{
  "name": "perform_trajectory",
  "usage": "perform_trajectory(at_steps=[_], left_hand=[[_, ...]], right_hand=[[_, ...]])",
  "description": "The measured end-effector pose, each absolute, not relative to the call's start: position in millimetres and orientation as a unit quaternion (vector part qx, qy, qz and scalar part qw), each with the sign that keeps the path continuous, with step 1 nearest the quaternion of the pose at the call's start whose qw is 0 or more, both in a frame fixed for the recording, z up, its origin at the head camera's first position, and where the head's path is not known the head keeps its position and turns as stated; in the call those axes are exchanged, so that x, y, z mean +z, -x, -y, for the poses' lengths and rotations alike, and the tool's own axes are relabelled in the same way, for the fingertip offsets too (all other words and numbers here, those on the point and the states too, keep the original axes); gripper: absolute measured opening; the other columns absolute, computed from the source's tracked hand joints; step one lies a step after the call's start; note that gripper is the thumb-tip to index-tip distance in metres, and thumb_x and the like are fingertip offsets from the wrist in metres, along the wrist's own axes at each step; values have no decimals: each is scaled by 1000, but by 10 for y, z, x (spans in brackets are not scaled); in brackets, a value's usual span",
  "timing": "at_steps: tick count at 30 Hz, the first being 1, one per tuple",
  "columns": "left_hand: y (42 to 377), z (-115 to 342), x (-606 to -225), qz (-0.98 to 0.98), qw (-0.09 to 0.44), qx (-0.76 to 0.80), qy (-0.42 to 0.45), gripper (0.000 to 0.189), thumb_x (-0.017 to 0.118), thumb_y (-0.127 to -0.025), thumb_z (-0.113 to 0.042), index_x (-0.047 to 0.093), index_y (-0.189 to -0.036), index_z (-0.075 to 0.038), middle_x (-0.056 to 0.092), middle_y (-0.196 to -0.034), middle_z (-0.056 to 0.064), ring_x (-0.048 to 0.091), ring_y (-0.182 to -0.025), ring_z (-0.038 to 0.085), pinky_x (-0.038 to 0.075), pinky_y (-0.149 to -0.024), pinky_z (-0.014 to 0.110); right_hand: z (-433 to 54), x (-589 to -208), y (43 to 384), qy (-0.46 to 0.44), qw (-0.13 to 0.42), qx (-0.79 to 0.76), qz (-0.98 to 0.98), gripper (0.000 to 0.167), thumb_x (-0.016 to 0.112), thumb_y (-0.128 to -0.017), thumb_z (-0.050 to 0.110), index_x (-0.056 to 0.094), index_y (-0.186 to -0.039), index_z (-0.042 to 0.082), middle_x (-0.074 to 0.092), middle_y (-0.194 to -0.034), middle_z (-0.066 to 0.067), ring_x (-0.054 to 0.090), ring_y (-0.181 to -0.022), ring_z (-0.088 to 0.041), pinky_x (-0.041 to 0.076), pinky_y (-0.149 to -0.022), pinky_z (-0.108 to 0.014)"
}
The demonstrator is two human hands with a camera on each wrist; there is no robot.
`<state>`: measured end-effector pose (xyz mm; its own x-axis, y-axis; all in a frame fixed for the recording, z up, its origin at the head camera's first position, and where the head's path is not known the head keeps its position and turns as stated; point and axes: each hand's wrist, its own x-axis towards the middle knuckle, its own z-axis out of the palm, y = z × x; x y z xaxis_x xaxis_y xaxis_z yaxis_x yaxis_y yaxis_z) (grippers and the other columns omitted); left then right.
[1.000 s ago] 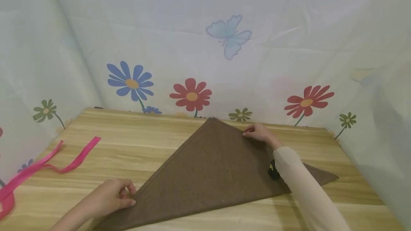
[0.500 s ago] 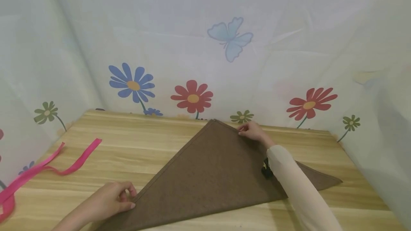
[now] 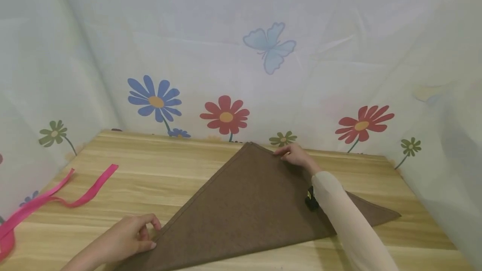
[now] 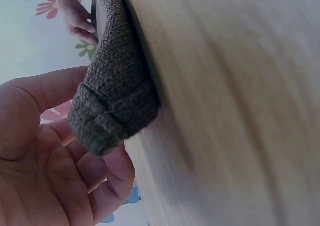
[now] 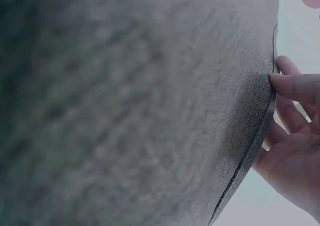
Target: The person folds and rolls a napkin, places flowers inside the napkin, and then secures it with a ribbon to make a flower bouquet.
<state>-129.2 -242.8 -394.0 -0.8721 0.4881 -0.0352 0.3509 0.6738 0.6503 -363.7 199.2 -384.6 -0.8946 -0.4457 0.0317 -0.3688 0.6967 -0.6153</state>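
Observation:
A brown cloth [image 3: 241,204], folded into a large triangle with stitched hems, lies across the table with its peak toward the back. At its lower left edge, my left hand [image 3: 126,237] pinches the hem. Close up in the left wrist view, the folded, coarse-woven cloth [image 4: 117,85] passes between the thumb and fingers of the left hand [image 4: 45,151]. My right hand [image 3: 297,156] holds the upper right edge, a little below the peak. In the right wrist view, thumb and fingertips of the right hand [image 5: 300,126] pinch the stitched hem, and the cloth fills most of the picture.
A pink ribbon [image 3: 30,208] curls over the left side of the wood-grain table [image 3: 150,162]. Fabric walls printed with flowers and a butterfly [image 3: 271,47] stand behind and at both sides. A black wrist camera [image 3: 311,199] sits at the right cuff.
My right hand has slid a little left along the hem toward the peak. The left hand keeps its place at the lower left edge, and the view has shifted slightly.

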Motion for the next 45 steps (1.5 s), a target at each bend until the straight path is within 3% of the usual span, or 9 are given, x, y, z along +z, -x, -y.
perform_trajectory(at_steps=[6, 14, 17, 24, 28, 30, 35, 38, 45], left_hand=[[1286, 2416, -3962, -910, 90, 322, -243, 27, 70, -76, -18, 55, -98, -11, 49, -67, -11, 42, -55, -1, 37, -50, 21], [1295, 2440, -3953, -908, 95, 327, -244, 27, 69, -77, -19, 55, -99, -13, 49, -68, -11, 43, -56, -1, 38, -50, 20], [1297, 2456, -3942, -906, 98, 331, -244, 27, 68, -77, -19, 55, -100, -12, 49, -68, -10, 43, -55, -1, 39, -49, 21], [1298, 2476, -3933, -903, 84, 338, -250, 26, 67, -76, -11, 54, -99, -13, 48, -68, -11, 40, -52, -2, 38, -45, 20], [1291, 2487, -3951, -898, 77, 344, -263, 28, 64, -74, -3, 51, -97, -13, 46, -67, -11, 37, -49, -4, 37, -44, 20], [1290, 2482, -3961, -897, 85, 349, -257, 28, 63, -73, -3, 51, -97, -13, 47, -67, -10, 38, -50, -3, 37, -44, 20], [1274, 2467, -3975, -898, 114, 355, -234, 27, 62, -74, -4, 51, -98, -9, 48, -66, -9, 42, -54, 0, 38, -47, 21], [1267, 2472, -3971, -899, 114, 348, -241, 27, 64, -75, -5, 51, -98, -8, 47, -65, -10, 41, -53, -1, 37, -47, 21], [1250, 2518, -3947, -893, 120, 344, -265, 29, 67, -77, -9, 50, -100, -6, 47, -64, -12, 41, -53, -3, 37, -47, 21]], right_hand=[[-1983, -3827, 3613, 212, 82, -317, -921, 37, 47, -77, -10, 64, -108, -3, 58, -117, -21, 51, -107, -28, 43, -74, -30], [-1943, -3764, 3657, 227, 78, -321, -916, 44, 42, -74, -15, 61, -112, -3, 54, -121, -22, 49, -98, -30, 30, -53, -23], [-1927, -3718, 3658, 233, 77, -325, -913, 43, 42, -75, -15, 61, -113, -4, 54, -122, -21, 42, -118, -32, 33, -60, -22], [-1882, -3673, 3687, 226, 68, -343, -909, 42, 44, -77, -13, 62, -113, -1, 53, -124, -19, 48, -88, -26, 36, -63, -26], [-1853, -3691, 3711, 229, 67, -357, -903, 43, 43, -76, -14, 61, -114, -2, 54, -123, -18, 45, -117, -25, 38, -79, -28], [-1847, -3722, 3728, 231, 70, -359, -902, 45, 42, -76, -15, 61, -114, -2, 54, -123, -19, 55, -100, -27, 39, -71, -27], [-1838, -3781, 3718, 232, 60, -332, -912, 42, 47, -74, -14, 62, -111, -3, 57, -119, -20, 50, -85, -26, 40, -70, -29], [-1861, -3802, 3704, 241, 47, -311, -918, 36, 50, -76, -11, 63, -109, -4, 58, -114, -21, 45, -114, -34, 39, -90, -40], [-2010, -3849, 3729, 253, 66, -295, -919, 28, 56, -79, -5, 64, -105, -4, 61, -111, -20, 50, -113, -34, 44, -86, -41]])
